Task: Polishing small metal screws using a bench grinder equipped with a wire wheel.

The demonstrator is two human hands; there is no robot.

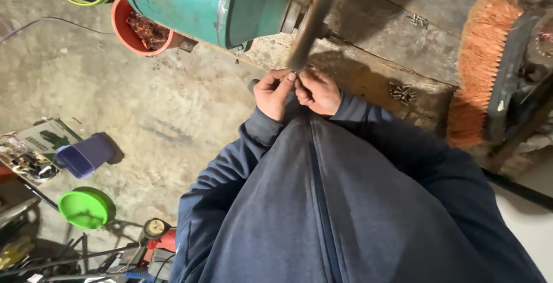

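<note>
We see both hands pinching one small part between the fingertips, left hand (273,93) touching right hand (318,91); the part is too small to identify. Just above the grip spins a blurred wheel (311,21) on a green motor (201,0). Screws (402,92) lie right of it.

The left hand (273,91) and right hand (318,91) meet, fingers pinched on a small piece hidden between them, held at the blurred wheel (311,21) of a teal grinder (207,0). Small metal pieces (402,93) lie on the wooden table (397,41).
</note>
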